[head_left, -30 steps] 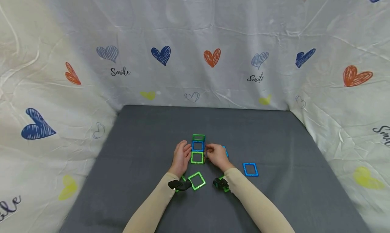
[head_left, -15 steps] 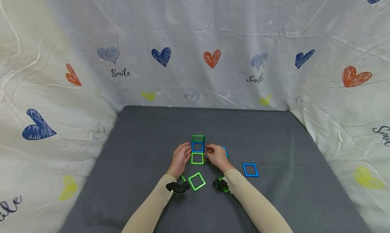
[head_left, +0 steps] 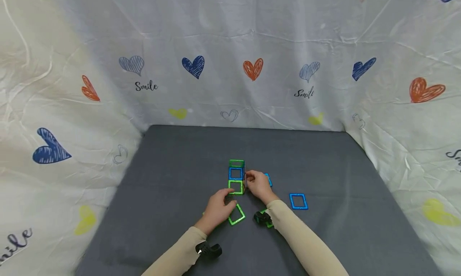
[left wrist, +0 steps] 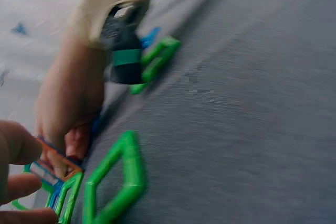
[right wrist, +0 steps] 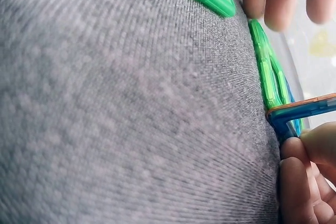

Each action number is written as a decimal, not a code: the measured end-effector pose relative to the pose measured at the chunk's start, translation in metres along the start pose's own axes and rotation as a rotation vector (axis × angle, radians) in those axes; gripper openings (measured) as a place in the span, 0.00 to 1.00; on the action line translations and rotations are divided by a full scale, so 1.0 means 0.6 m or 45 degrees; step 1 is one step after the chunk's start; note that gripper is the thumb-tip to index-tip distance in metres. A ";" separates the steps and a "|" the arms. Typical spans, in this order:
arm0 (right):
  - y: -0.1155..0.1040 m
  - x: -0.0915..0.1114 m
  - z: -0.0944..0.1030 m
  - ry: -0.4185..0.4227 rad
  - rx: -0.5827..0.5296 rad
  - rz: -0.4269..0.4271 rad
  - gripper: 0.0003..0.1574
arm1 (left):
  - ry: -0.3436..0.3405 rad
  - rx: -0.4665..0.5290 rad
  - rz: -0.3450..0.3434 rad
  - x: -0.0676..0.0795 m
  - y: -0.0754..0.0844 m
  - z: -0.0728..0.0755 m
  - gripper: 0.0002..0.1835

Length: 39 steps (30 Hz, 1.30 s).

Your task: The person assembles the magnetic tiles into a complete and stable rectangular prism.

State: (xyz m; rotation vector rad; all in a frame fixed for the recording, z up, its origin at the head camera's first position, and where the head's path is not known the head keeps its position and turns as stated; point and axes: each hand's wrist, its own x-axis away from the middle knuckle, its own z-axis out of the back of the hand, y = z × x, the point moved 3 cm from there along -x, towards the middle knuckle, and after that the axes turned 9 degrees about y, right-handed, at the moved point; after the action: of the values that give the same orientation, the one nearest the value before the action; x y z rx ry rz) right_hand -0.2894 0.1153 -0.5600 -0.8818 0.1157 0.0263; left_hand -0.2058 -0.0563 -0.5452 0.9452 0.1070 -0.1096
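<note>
Magnetic tiles in green and blue (head_left: 236,168) stand joined in a column mid-table; from the head view I cannot tell how each is angled. On the column's right side my right hand (head_left: 258,184) pinches a blue tile with an orange edge (right wrist: 304,109), its fingertips low by the cloth. My left hand (head_left: 216,210) is in front of the column, thumb and fingers apart, over a loose green tile (head_left: 237,221). In the left wrist view its fingers (left wrist: 21,187) are spread and grip nothing visible. Part of the loose tile is hidden by that hand.
A blue square tile (head_left: 298,207) lies flat to the right. Another blue tile (head_left: 268,180) shows partly behind the right hand. Under the right wrist is a green tile (head_left: 269,224), half covered by the camera strap. A grey cloth (head_left: 173,164) covers the table.
My left hand has left the column's left side and moved toward me, to just above the loose green tile. The right hand keeps its place at the column.
</note>
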 end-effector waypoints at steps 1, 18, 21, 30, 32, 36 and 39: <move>0.001 0.000 0.000 0.003 0.005 -0.001 0.17 | -0.015 -0.062 -0.066 0.006 0.004 -0.001 0.20; -0.004 0.011 0.002 -0.007 0.001 -0.002 0.18 | -0.273 -0.696 -0.492 0.044 0.037 -0.019 0.23; -0.004 0.010 0.002 -0.007 0.005 -0.004 0.18 | -0.311 -0.741 -0.469 0.039 0.042 -0.020 0.21; -0.003 0.008 0.000 0.010 0.029 -0.006 0.17 | -0.356 -0.806 -0.498 0.030 0.050 -0.021 0.18; -0.004 0.009 0.000 0.017 0.031 0.001 0.17 | -0.362 -0.813 -0.513 0.028 0.049 -0.023 0.18; -0.005 0.008 0.000 0.021 0.027 0.005 0.16 | -0.373 -0.827 -0.534 0.025 0.048 -0.025 0.18; -0.004 0.007 -0.001 0.021 0.029 0.006 0.17 | -0.393 -0.827 -0.533 0.024 0.050 -0.024 0.19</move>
State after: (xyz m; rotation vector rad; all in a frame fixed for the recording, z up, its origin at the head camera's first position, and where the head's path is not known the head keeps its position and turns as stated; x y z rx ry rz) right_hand -0.2849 0.1133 -0.5588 -0.8588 0.1330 0.0225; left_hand -0.1877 -0.0279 -0.5312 0.2388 0.0473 -0.5705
